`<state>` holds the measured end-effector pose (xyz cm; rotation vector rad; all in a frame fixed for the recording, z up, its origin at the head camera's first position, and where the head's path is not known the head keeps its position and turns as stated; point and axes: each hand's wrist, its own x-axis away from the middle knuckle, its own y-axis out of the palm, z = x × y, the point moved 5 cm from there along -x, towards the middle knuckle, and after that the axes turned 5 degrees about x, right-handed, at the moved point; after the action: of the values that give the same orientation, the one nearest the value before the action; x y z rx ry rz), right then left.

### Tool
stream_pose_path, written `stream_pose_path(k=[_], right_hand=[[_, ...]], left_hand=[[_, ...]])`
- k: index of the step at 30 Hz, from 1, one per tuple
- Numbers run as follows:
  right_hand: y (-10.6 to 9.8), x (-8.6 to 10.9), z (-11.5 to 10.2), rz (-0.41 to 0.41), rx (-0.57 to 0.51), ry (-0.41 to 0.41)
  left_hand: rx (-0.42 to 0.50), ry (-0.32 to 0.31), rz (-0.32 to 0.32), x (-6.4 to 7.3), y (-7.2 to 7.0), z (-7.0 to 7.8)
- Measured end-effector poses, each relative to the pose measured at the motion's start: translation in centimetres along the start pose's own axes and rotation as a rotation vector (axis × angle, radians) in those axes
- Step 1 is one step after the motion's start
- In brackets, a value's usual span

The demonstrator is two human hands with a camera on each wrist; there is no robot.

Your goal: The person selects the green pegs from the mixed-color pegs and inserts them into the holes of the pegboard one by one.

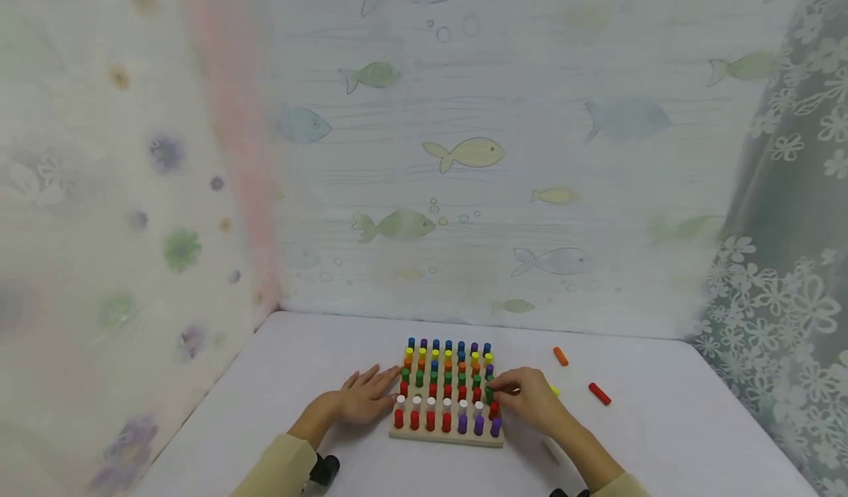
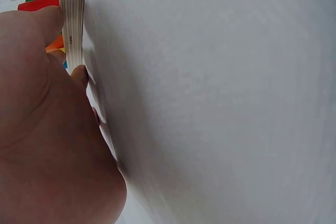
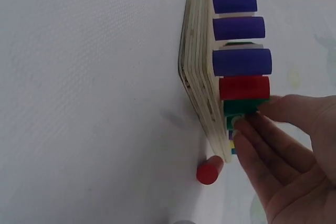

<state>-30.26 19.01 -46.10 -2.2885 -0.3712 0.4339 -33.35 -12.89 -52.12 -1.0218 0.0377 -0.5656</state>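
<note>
A wooden pegboard (image 1: 447, 439) stands on the white table, filled with rows of coloured pegs: blue, yellow, orange, green, red, white and purple. My right hand (image 1: 530, 403) is at its right edge, thumb and fingertips pinching a green peg (image 3: 244, 106) in the outermost column, just behind a red peg (image 3: 244, 87). My left hand (image 1: 366, 397) lies with fingers spread at the board's left side. In the left wrist view its thumb presses by the layered edge (image 2: 72, 19) of the board. One spot in the front red row, second from the left, shows no peg.
Loose on the table to the right lie an orange peg (image 1: 561, 356), a red peg (image 1: 599, 394) and a yellow peg (image 1: 555, 391) partly hidden by my right hand. A pale, blurred piece (image 1: 550, 451) lies beside my right wrist. A fish-patterned curtain (image 1: 464, 261) hangs behind the table.
</note>
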Motion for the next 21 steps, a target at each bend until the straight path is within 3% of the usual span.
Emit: stream_pose_path(k=[6,14,21], right_hand=[[0.1,0.1,0.9,-0.007,-0.046,0.042],[0.0,0.1,0.7,-0.046,-0.076,0.01],[-2.6,1.0,0.4,-0.057,0.002,-0.018]], left_hand=[[-0.005,-0.017,0.016,0.2,-0.2,0.1],[-0.002,-0.023,0.01,0.7,-0.4,0.4],[-0.005,0.045,0.083,1.3,-1.0,0.7]])
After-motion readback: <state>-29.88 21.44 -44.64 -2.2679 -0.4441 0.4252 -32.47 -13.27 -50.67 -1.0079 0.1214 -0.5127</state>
